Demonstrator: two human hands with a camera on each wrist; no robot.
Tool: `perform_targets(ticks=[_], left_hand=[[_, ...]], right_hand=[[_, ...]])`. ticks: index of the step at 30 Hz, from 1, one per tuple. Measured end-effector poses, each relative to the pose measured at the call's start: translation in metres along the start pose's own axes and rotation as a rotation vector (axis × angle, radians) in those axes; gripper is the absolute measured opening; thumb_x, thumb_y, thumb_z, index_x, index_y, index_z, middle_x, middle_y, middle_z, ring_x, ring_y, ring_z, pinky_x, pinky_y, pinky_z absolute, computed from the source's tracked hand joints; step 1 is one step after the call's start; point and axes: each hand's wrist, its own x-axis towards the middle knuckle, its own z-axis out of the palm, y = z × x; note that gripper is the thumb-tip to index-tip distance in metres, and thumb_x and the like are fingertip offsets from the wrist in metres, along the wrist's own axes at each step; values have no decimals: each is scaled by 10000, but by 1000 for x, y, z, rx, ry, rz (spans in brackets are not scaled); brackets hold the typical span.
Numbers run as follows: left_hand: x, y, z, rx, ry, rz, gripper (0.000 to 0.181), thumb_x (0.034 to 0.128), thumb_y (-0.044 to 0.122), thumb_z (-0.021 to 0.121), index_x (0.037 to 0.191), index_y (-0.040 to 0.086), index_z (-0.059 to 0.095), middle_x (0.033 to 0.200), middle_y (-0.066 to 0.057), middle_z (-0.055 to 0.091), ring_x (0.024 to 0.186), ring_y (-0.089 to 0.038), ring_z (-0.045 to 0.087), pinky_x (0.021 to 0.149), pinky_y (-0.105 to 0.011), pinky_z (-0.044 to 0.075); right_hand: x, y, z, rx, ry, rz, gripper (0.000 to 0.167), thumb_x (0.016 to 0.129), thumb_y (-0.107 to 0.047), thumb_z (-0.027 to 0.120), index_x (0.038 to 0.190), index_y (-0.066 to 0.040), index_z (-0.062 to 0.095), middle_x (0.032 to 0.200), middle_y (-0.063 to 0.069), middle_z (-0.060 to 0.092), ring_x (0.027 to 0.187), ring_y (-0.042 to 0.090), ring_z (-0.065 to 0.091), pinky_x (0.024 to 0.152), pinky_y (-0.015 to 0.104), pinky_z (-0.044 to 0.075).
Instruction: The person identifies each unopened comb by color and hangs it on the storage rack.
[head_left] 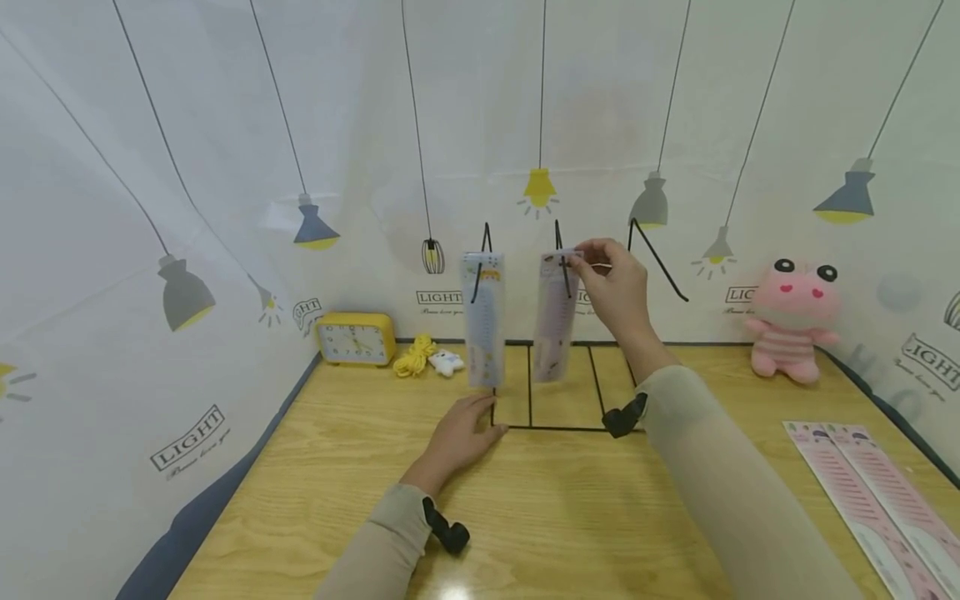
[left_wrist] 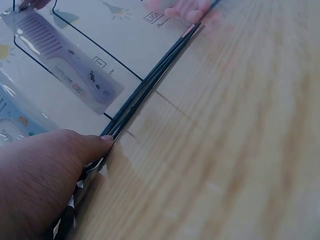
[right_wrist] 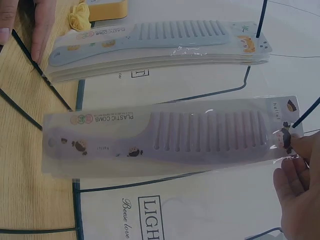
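Observation:
A packaged purple comb (right_wrist: 200, 132) hangs on the middle hook of a black wire rack (head_left: 558, 428). My right hand (head_left: 617, 279) pinches the top of its clear sleeve between thumb and fingers, close to the hook. On the hook to its left hang several packaged blue combs (head_left: 483, 321), one behind another. My left hand (head_left: 459, 437) rests at the front left corner of the rack's base, its fingers fairly straight. In the left wrist view the thumb (left_wrist: 85, 147) touches the base wire. Nothing hangs on the right hook.
A yellow alarm clock (head_left: 356, 339), yellow cord (head_left: 415, 357) and small white figure (head_left: 447, 362) stand at the back left. A pink plush toy (head_left: 795, 321) sits at the back right. Two pink printed strips (head_left: 862, 500) lie on the wooden table (head_left: 570, 517) at the right. A printed curtain (head_left: 480, 108) hangs behind.

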Motion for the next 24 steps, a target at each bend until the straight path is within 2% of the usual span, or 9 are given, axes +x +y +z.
perform_targets(ticks=[6,12,16,24], left_hand=[[1,-1,1,4,5,3,637,996,461,603,1504,96,480,1550,-58,440,1429,-299,390,1165,-480,338],[0,-1,1,-1,6,5,634,997,462,603,1502,99,482,1550,-62,440,1430,-303,388,1164,-487,338],[1,-1,2,-5,8,8,636,996,466,602,1503,102,482,1551,-62,439,1431,-304,388,1165,-490,336],[1,-2,2,-13,10,7,636,995,463,605,1504,101,482,1556,-57,434,1434,-307,382,1163,-502,335]], right_hand=[[-2,3,-4,8,-4,-3,282,968,-253,702,1154,-43,670,1103,82,671,1048,193,647,918,330,555],[-7,6,-11,25,13,51,361,953,-373,707,1164,-82,667,1094,40,676,1034,154,646,924,310,548],[-12,10,-17,49,18,76,424,924,-420,727,1153,-69,667,1081,46,670,1015,148,647,920,296,545],[-18,14,-26,31,-2,64,473,898,-478,739,1129,-69,675,1048,35,675,968,125,629,890,260,525]])
